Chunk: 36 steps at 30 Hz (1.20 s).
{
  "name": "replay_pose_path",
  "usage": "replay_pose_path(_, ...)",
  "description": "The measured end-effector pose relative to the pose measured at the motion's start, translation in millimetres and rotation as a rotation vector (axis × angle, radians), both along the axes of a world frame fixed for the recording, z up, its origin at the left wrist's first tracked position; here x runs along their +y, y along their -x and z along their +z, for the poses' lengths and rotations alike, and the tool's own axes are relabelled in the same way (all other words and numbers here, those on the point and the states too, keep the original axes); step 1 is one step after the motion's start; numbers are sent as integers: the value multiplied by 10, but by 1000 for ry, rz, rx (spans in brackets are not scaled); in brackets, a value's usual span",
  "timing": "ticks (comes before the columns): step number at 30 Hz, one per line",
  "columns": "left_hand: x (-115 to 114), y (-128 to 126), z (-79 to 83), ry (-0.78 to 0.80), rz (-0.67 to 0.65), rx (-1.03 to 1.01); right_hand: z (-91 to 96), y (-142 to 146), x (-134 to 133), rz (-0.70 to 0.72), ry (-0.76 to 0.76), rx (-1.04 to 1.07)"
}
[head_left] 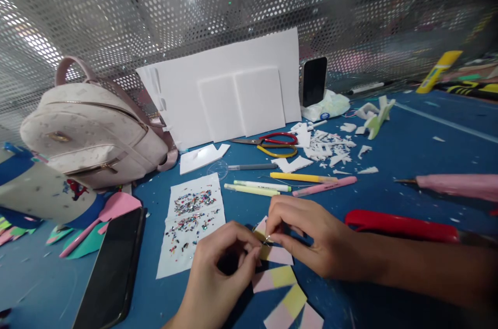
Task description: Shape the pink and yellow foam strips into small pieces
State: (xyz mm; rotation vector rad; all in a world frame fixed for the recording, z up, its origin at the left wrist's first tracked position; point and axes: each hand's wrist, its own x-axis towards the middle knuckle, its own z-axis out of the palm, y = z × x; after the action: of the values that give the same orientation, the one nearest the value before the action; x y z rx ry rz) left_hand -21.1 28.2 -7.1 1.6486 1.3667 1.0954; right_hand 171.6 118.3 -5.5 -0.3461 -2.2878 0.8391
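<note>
My left hand [223, 264] is closed, thumb pressed to its curled fingers, at the table's near middle. Facing it, my right hand [317, 233] pinches with thumb and forefinger. A tiny pale glint shows between the two sets of fingertips; what it is I cannot make out. Just under the fingertips lies a pink-and-yellow paper strip [278, 255], partly covered. Closer to me lie more such strips [274, 278], some overlapping. Left of my left hand is a white paper sheet [165, 261] scattered with small shiny colored gems [192, 204].
Beyond my hands lie highlighter pens [303, 177], scissors [278, 150] and white paper scraps [327, 147]. A black phone [112, 266] and a pink backpack [93, 132] are at left. White boards [249, 95] lean at the back. A red-handled tool [400, 225] lies beside my right forearm.
</note>
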Motion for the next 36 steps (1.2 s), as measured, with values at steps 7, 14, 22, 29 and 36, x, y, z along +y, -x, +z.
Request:
replay_pose_path(7, 2, 2, -3, -2, -1, 7, 51, -12, 0, 74, 13, -73)
replay_pose_path(14, -3, 21, -24, 18, -10, 6, 9, -11, 25, 84, -14, -114)
replay_pose_path(22, 17, 4, -23, 24, -24, 35, 18, 1, 16, 82, -43, -133)
replay_pose_path(29, 31, -11, 26, -29, -68, 119, 0, -5, 4, 97, -57, -182)
replay_pose_path(36, 32, -3, 38, -58, -83, 136, -16, 14, 5, 83, -75, -190)
